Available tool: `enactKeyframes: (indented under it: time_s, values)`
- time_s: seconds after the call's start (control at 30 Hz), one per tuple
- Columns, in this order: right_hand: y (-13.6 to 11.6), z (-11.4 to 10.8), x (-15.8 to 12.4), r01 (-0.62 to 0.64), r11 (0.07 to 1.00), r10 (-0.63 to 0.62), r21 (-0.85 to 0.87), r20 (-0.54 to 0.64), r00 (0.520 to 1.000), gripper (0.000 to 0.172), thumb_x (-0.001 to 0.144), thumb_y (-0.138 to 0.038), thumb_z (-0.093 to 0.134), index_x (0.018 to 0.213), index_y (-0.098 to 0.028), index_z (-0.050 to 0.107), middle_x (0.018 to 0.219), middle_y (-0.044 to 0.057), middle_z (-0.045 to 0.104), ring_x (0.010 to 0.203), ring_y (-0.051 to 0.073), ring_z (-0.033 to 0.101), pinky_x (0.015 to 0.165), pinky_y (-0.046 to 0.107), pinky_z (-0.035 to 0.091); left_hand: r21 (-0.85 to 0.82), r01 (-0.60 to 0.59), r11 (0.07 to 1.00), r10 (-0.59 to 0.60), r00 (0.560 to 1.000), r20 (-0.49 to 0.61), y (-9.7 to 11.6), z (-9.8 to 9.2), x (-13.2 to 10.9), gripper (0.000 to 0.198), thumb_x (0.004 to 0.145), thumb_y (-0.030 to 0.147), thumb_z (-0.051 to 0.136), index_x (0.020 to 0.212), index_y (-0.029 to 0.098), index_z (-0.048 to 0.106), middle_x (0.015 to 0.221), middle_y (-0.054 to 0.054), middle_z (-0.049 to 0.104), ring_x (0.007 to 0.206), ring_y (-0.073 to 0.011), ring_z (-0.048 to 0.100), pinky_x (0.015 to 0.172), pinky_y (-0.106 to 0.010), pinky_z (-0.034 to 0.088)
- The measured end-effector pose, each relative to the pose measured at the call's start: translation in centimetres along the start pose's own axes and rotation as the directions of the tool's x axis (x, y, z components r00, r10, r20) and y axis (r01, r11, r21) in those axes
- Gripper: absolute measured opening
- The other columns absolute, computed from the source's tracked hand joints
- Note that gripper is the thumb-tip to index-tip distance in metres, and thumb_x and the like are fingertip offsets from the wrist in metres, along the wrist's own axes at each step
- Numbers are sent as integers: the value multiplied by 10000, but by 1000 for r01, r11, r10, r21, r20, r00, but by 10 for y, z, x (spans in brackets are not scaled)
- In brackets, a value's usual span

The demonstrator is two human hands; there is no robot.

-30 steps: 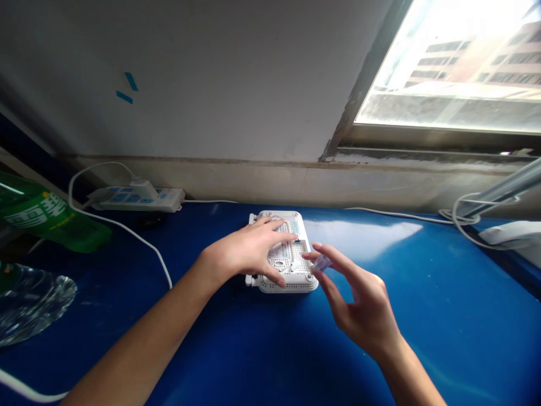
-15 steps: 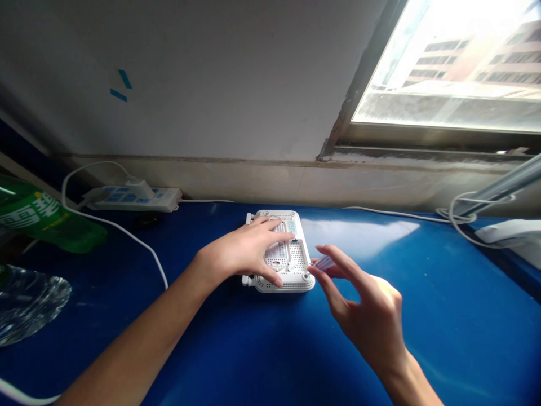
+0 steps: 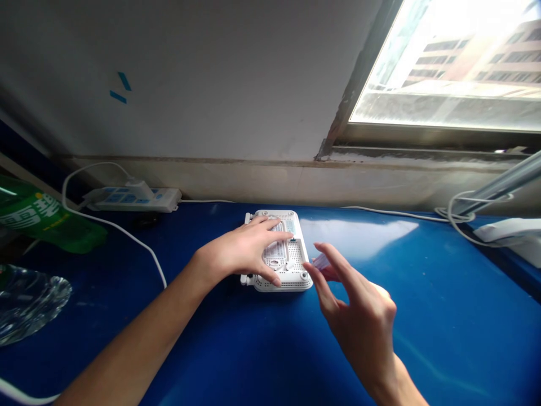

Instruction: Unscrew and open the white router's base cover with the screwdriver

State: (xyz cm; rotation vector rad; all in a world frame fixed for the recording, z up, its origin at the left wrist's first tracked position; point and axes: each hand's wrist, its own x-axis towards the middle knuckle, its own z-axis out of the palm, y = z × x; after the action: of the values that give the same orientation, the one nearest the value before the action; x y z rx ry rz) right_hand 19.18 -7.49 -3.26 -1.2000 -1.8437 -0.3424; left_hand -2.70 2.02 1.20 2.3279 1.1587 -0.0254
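A white perforated router (image 3: 291,262) lies flat on the blue table (image 3: 422,293), underside up. My left hand (image 3: 239,254) rests flat on top of it, fingers spread over the vents. My right hand (image 3: 357,313) hovers just right of the router's near corner. Its thumb and fingers pinch a small clear plastic piece (image 3: 321,261), which I cannot make out in detail.
A white power strip (image 3: 135,198) with a plugged cable (image 3: 127,234) lies at the back left by the wall. A green bottle (image 3: 42,220) and a clear plastic bottle (image 3: 29,301) lie at the left edge. A white device (image 3: 511,237) and coiled cable sit at right.
My right hand has drawn slightly toward me and left, keeping the small clear piece by the router's near right corner. My left hand stays on the router.
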Motion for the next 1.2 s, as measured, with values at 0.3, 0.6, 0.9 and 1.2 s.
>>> enactKeyframes:
  time_s: [0.3, 0.6, 0.9, 1.2]
  values:
    - [8, 9, -5, -199, 925, 157, 324, 150, 976, 544, 983, -176, 733, 1492, -303, 589, 1103, 23, 820, 762, 171, 801, 672, 278, 690, -12, 28, 1000, -28, 999, 20, 0, -1, -1, 1036, 716, 587, 926, 1617, 418, 443, 1788, -30, 222, 1654, -401, 130, 1295, -610, 253]
    - [23, -2, 5, -343, 732, 463, 588, -60, 885, 377, 914, -136, 791, 1251, -272, 689, 1059, 34, 812, 918, 237, 816, 831, 400, 713, -5, -59, 998, 59, 992, 108, -2, -8, -4, 873, 810, 587, 859, 1578, 533, 448, 1806, -9, 139, 1659, -393, 119, 1291, -600, 246]
    - [104, 16, 6, -160, 898, -16, 409, 394, 919, 198, 949, -90, 567, 894, -247, 675, 1138, 82, 752, 1181, 266, 734, 991, 443, 609, 118, 14, 993, -10, 1000, -30, 46, 19, 0, 649, 846, 725, 760, 1298, 264, 694, 1665, -218, 389, 1590, -550, 215, 1183, -717, 366]
    - [128, 12, -2, -117, 923, -127, 366, 577, 807, 250, 850, -61, 552, 1012, -248, 590, 1244, 133, 638, 1339, 324, 595, 1057, 523, 550, 54, -270, 961, 263, 959, 101, 36, 7, -3, 184, 729, 211, 823, 756, 223, 642, 1690, -46, 440, 1589, -377, 351, 1289, -541, 329]
